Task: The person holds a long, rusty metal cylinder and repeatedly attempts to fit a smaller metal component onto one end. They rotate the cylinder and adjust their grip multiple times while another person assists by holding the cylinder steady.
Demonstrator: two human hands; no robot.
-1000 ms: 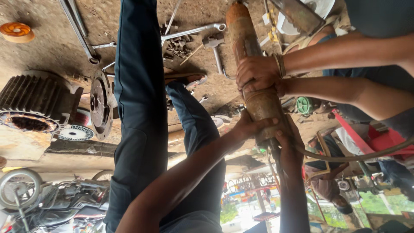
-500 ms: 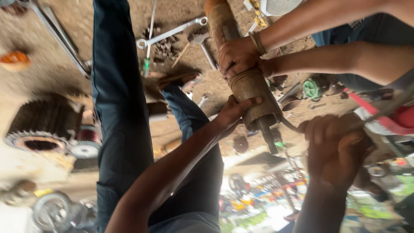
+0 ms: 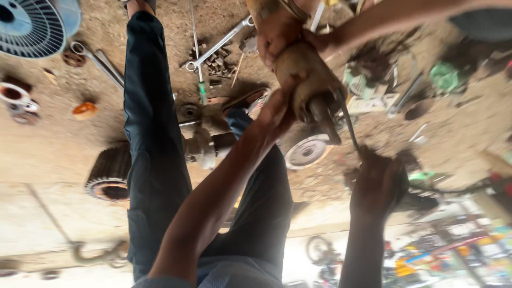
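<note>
repair workshop | dirt floor (image 3: 469, 133) | spanners (image 3: 216, 45) | motor parts (image 3: 109, 176)

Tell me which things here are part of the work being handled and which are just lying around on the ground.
In hand:
rusty brown cylindrical motor part
thin dark rod
left hand, right hand
another person's hands

Lying about:
long silver spanner
blue fan guard
black ribbed motor housing
orange ring

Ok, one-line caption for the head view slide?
Left hand steadies a rusty cylinder, right hand holds a thin tool to it; another person's hands grip above.
</note>
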